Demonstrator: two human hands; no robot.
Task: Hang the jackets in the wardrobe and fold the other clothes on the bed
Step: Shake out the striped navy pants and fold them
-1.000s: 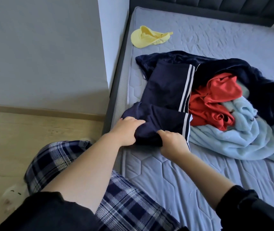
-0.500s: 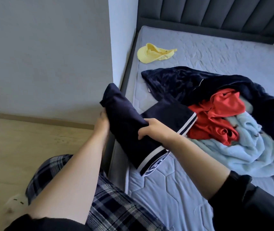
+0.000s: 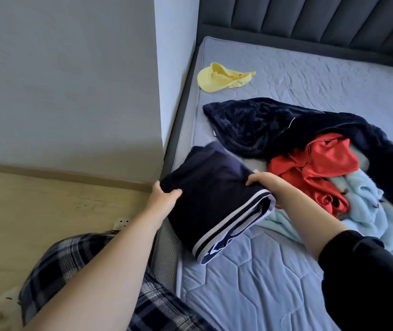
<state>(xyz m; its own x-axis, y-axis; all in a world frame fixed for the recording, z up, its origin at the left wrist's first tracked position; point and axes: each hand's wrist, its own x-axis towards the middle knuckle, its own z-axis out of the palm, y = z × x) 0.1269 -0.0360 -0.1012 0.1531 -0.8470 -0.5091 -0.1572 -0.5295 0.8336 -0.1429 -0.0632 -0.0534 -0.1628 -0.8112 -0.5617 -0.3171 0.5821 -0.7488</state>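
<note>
Dark blue cloth with white stripes sits between your two hands: it is the folded garment (image 3: pixel 217 199), and you hold it at the near left edge of the bed (image 3: pixel 250 283). Your left hand (image 3: pixel 163 197) is closed on its left side, thumb on top and the other fingers hidden under the cloth. Your right hand (image 3: pixel 265 181) is curled over its right side, fingers pressed on the top. The striped end points toward you and hangs a little over the mattress.

Part of the bundle pokes out past the left edge of the bed, above the thin gap beside the grey wall (image 3: pixel 66 80). Below you, the mattress is bare, so there is open room there. The wooden floor (image 3: pixel 35 206) on your left is open too, beside your checked trousers (image 3: pixel 76 263).

Just to the right of your right hand lies the pile. The red garment (image 3: pixel 314 163) is closest. The fluffy light blue garment (image 3: pixel 367 211) lies under and beside it, and its edge touches the folded bundle. The dark fuzzy navy garment (image 3: pixel 274 125) spreads behind both, near the bundle's far end.

Farther up the bed, well apart from the pile, a yellow cap (image 3: pixel 221 78) lies near the left edge. The padded headboard (image 3: pixel 310 20) stands at the far end.
</note>
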